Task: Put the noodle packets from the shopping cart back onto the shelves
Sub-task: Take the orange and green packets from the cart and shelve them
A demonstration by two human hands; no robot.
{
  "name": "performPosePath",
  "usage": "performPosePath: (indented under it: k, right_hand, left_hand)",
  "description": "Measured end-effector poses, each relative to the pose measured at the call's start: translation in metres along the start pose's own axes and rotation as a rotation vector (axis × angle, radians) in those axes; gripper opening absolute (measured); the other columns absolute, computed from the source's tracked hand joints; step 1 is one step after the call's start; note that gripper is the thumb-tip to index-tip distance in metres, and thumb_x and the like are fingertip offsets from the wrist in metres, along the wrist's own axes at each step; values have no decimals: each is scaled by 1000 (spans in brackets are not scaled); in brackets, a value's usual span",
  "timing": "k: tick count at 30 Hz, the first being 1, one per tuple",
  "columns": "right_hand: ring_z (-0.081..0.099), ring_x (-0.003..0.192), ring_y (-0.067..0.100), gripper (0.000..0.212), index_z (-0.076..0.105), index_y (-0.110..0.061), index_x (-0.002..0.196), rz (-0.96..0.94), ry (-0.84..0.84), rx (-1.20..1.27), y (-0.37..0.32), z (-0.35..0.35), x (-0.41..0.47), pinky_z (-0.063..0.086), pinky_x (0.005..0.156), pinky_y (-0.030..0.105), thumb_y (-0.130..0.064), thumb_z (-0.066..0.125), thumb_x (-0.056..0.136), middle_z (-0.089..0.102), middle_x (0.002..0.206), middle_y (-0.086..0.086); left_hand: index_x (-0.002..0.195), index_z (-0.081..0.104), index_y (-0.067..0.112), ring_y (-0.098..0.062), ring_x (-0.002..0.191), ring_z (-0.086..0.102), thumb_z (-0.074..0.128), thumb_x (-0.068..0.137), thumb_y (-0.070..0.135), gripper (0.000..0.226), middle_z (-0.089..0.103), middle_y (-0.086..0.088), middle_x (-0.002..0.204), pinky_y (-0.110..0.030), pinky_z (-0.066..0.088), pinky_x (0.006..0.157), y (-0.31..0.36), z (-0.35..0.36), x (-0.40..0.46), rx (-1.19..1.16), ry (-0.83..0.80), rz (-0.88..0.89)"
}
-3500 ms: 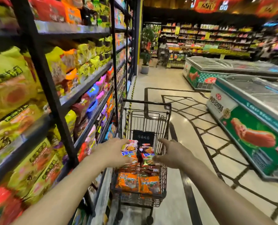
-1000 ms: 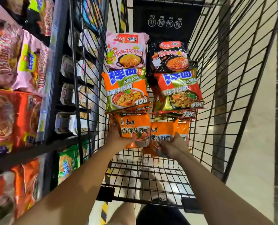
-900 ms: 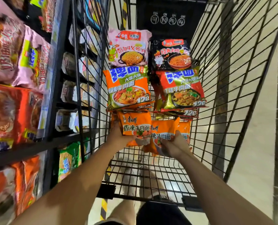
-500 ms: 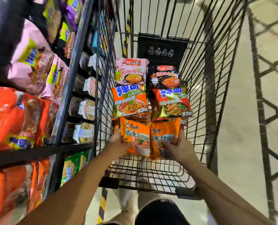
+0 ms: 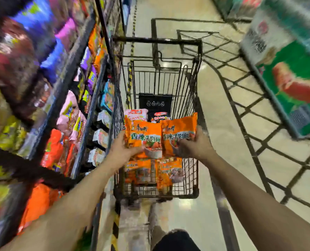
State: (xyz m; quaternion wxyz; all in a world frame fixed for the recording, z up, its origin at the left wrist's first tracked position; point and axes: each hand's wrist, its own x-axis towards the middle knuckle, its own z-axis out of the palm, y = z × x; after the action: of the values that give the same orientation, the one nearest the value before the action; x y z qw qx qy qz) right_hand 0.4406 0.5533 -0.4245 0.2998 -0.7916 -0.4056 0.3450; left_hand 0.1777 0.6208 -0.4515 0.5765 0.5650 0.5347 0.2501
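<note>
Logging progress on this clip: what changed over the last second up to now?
Both hands, left and right, lifted their orange packets up out of the cart. More orange packets show beneath. Grips unchanged; pink packet and black packet stay put.

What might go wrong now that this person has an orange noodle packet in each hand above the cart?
Each hand, left hand and right hand, grips only the lower edge of its orange packet, so one may slip back into the shopping cart. With both hands full, slotting packets into the crowded shelves could knock others loose.
</note>
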Motion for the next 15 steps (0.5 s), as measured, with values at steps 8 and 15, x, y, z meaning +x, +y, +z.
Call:
performPosePath:
  k: [8, 15]
  right_hand:
    - [72, 104, 23, 66, 52, -35, 124, -211, -40, 206, -103, -105, -82, 57, 94, 55, -40, 86, 68, 72, 116, -2]
    - [73, 105, 25, 60, 52, -22, 132, -399, -80, 289, -170, -179, -132, 59, 93, 53, -19, 85, 82, 72, 119, 5]
  left_hand:
    - [116, 56, 28, -2, 92, 73, 86, 77, 10, 52, 74, 5, 107, -23, 61, 77, 131, -48, -85, -55, 78, 245]
    - [119, 57, 19, -7, 90, 74, 83, 76, -1, 54, 79, 9, 99, -19, 58, 72, 218, -63, -143, -77, 165, 441]
